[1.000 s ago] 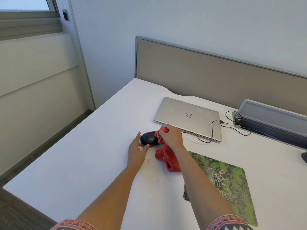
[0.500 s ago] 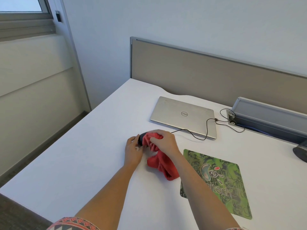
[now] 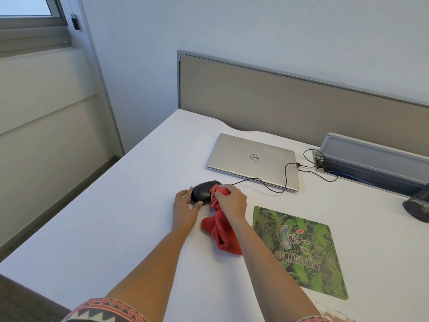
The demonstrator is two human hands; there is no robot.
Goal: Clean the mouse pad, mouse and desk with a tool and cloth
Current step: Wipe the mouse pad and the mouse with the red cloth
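Left hand [image 3: 185, 211] cupped around black rounded plastic mouse [image 3: 204, 192], steadying it on white desk [image 3: 116, 228]; right hand [image 3: 232, 202] gripping bunched red terry cloth [image 3: 220, 231], rubbing mouse's side beside green printed mouse pad [image 3: 299, 249].

The red cloth [image 3: 220, 231] covers the mouse's [image 3: 203, 192] right side; a dark object [image 3: 417, 205] is cut off.

Bright, even daylight spills from the window [image 3: 25, 5], far up-left of the hands. Soft, faint shadows sit under the red cloth [image 3: 222, 235] on the white desk [image 3: 116, 228]. No glare. Focus sharp; straight lines bow at the edges.
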